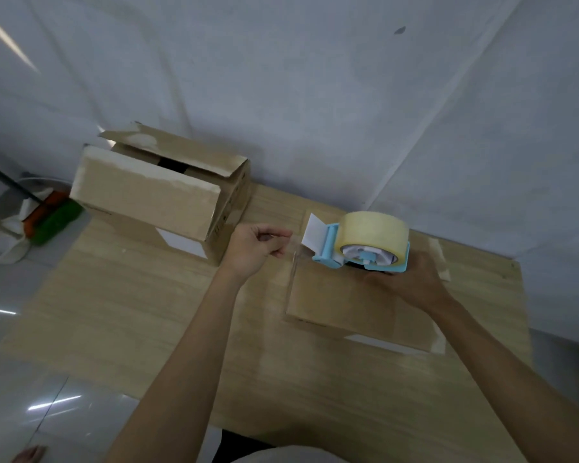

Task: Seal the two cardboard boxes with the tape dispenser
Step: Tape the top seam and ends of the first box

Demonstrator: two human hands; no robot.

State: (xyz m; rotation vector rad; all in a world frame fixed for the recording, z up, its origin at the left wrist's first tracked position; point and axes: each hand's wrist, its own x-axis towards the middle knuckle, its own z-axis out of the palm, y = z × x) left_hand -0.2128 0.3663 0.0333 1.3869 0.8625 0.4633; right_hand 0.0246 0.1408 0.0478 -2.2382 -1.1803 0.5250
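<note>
Our right hand (411, 282) grips the blue tape dispenser (358, 245) just above the closed near box (348, 309) on the table (147, 312). Our left hand (251, 248) pinches the tape end (293, 248). The far box (154, 192) gapes open, so we judge both boxes still unsealed.
</note>
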